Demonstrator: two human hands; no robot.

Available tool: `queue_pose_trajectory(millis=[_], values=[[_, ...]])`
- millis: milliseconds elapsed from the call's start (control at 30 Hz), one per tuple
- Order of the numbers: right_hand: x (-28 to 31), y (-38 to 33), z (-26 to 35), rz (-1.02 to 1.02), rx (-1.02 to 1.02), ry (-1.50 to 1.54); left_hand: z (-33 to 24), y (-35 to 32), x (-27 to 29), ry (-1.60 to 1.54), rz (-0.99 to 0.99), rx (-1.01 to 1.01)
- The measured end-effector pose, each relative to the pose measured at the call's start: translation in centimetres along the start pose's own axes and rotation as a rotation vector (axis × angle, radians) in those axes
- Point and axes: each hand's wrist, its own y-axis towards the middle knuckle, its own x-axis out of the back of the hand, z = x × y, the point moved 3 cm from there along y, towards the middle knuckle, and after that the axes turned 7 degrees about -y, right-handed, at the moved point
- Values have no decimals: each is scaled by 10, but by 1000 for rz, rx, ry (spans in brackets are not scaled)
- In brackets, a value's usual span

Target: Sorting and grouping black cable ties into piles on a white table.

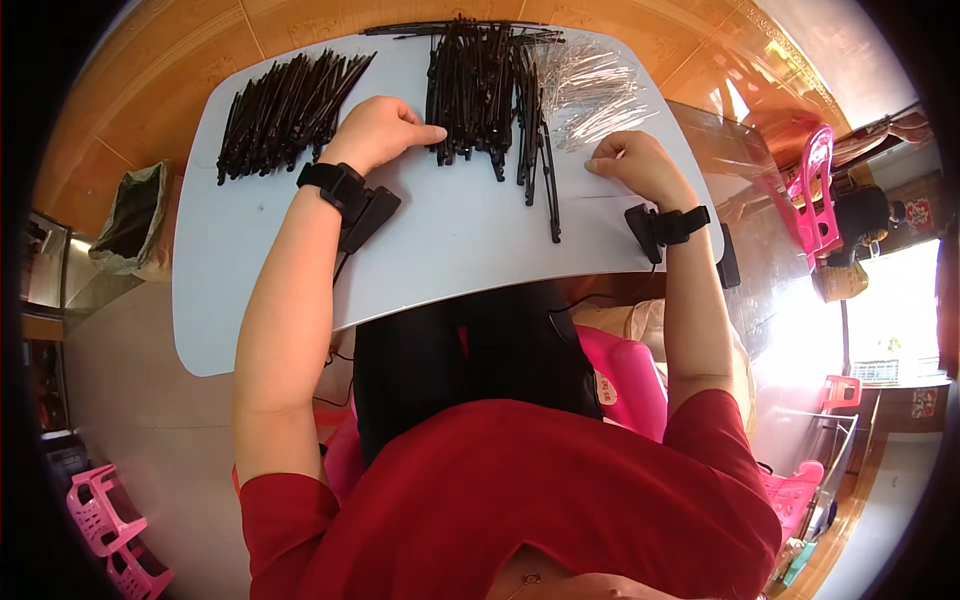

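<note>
Left hand (pixel 372 138) and right hand (pixel 648 170): fingers narrow, grip unclear. Black sticks (pixel 475 92) bunched, silver wires (pixel 597 88) apparently remaining, toward far edge of tabletop (pixel 440 235).

Pink chairs (pixel 95 518), bright window (pixel 897 315)

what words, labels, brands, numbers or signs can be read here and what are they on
Nothing can be read with certainty.
Pale label on the pink chair: marked, but too small and blurred to read.
Reddish patch above the bright window: too small to tell whether it holds words.
Black strips, thin silvery pieces and black wrist straps: no legible lettering shows.
</note>
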Motion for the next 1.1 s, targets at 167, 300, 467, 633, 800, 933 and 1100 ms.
queue_pose_trajectory(millis=[167,300,467,633,800,933,1100], values=[[15,3,30,-15,25,124,14,2,3,-214,62,2],[18,18,56,-77,62,477,3,-1,4,-240,46,64],[12,56,102,-191,232,837,11,0,9,-290,68,185],[-15,93,115,-66,243,1078,-5,-10,3,-256,60,211],[-36,87,117,14,267,1347,-9,-9,-5,53,-44,-52],[-33,81,116,-84,322,1248,-3,-11,2,-211,94,157],[-31,79,113,-149,260,1224,2,-12,10,-287,110,245]])
